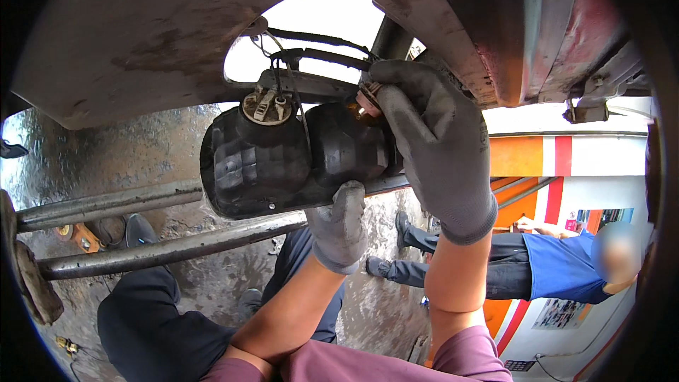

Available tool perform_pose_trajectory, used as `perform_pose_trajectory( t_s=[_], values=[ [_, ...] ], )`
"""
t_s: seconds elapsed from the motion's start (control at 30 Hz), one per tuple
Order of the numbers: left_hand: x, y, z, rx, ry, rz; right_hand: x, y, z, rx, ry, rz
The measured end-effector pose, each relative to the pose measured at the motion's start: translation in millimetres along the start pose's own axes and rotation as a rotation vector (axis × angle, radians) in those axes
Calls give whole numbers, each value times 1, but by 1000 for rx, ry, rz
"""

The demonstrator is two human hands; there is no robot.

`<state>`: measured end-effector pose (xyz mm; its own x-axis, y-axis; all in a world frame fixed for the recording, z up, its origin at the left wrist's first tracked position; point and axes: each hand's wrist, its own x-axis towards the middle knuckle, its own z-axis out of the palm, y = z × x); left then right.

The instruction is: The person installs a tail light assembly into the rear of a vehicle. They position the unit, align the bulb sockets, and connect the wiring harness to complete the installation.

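A black moulded plastic tank (258, 163) hangs beneath the vehicle body, with a round, dirty, pale cap (267, 106) on its left part and thin lines and wires rising from it. My gloved right hand (438, 134) reaches to the tank's upper right, its thumb and fingers pinched on a small orange-brown fitting (366, 105); the fingers partly hide it. Below, my gloved left hand (339, 230) is closed against the tank's lower edge, thumb up. A metal bar (212, 244) runs to that hand, and whether its fingers hold the bar or the tank edge is hidden.
Overhead curves the vehicle's dirty body panel (141, 28) with a cut-out opening. Another metal bar (106, 205) passes behind the tank. A person in a blue shirt (566, 265) stands at the right. Dark-trousered legs (152, 318) appear at lower left, near orange equipment (86, 238).
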<state>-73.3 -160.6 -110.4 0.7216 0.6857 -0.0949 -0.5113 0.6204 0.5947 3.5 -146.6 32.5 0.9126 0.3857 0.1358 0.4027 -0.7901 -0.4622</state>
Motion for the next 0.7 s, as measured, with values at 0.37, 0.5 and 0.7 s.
perform_pose_trajectory(
  t_s=[0.37,0.5,0.7],
  values=[
    [3,-9,-6,566,-78,294,-6,-17,3,-121,-83,57],
    [-2,-8,-4,338,-73,65,-5,-12,5,-2,-86,96],
    [-5,-26,-15,694,-131,475,3,-12,0,-116,-149,26]
  ],
)
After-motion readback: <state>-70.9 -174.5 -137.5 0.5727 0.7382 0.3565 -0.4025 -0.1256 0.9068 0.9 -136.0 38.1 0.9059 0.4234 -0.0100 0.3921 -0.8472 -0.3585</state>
